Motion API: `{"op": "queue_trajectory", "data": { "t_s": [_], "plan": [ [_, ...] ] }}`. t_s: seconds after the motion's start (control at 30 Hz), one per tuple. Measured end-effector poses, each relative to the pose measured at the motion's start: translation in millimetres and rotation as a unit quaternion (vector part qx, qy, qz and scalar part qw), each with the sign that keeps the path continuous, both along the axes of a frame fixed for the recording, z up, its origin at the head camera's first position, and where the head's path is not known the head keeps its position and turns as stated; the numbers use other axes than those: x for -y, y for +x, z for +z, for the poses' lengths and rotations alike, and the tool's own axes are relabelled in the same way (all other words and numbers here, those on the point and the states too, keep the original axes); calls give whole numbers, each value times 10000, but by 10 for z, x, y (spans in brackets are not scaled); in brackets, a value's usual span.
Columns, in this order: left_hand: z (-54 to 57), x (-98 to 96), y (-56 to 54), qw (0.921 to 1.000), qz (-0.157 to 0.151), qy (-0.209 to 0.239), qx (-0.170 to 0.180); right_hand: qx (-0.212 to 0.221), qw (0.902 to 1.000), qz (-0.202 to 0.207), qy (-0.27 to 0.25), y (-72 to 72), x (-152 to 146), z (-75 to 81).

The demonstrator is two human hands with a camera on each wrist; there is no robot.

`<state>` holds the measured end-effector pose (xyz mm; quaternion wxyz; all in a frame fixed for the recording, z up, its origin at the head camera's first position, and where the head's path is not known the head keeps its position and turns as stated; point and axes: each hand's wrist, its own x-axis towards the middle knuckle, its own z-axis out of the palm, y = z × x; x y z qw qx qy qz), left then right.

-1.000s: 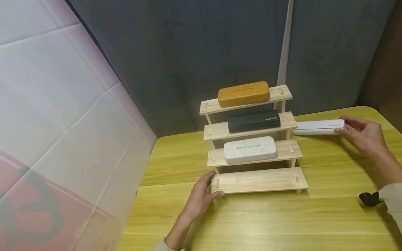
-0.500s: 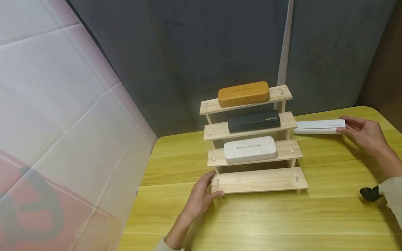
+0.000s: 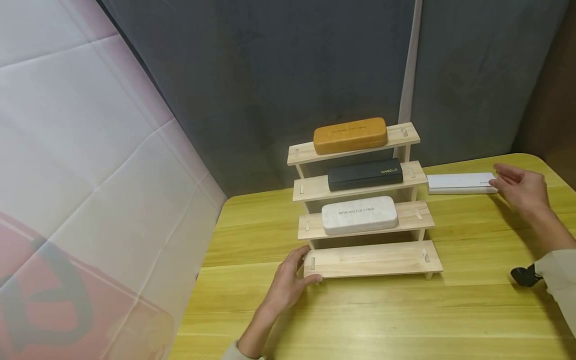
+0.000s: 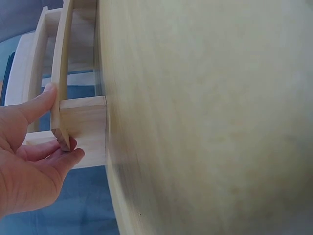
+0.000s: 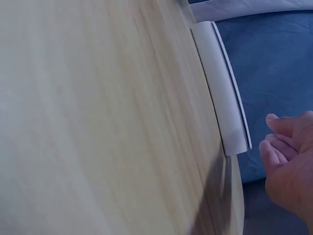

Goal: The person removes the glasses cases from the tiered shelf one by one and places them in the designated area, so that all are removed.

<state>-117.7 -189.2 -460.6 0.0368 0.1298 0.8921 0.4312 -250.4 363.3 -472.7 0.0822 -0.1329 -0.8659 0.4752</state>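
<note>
A four-tier wooden display stand (image 3: 369, 259) stands on the table. My left hand (image 3: 288, 281) holds the left end of its lowest board; in the left wrist view my thumb (image 4: 46, 98) is on one face and the fingers curl round the end. An orange glasses case (image 3: 350, 136) lies on the top tier, a black case (image 3: 364, 175) below it, then a white speckled glasses case (image 3: 359, 216). A slim white case (image 3: 461, 184) lies on the table right of the stand. Just off its right end is my right hand (image 3: 524, 190), fingers loosely bent, holding nothing; the right wrist view shows a gap.
The yellow wood-grain table (image 3: 378, 320) ends at a dark grey cloth backdrop (image 3: 315, 60). A pale printed sheet (image 3: 112, 150) hangs along the left side. A black item (image 3: 525, 276) is attached at my right sleeve (image 3: 558, 280).
My right hand has let go of the slim white case, which now lies flat on the table slightly further right. My left hand stays on the stand.
</note>
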Motion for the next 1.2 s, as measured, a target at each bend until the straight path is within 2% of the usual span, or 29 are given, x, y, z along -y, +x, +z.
{"op": "queue_trajectory", "data": {
  "t_s": [0.23, 0.77, 0.93, 1.2],
  "plan": [
    [-6, 2, -1, 10000, 10, -6, 14, 148, 9999, -76, -2, 21, 0, -30],
    [-6, 7, -7, 10000, -6, -32, -27, 151, 9992, 326, 175, 58, 11, -94],
    [-4, 6, -9, 10000, -22, -74, -50, 209, 9990, 237, 324, 41, 25, -117],
    [-1, 2, -3, 10000, -7, -49, -9, 292, 9992, 130, 226, 23, 50, -159]
  ]
}}
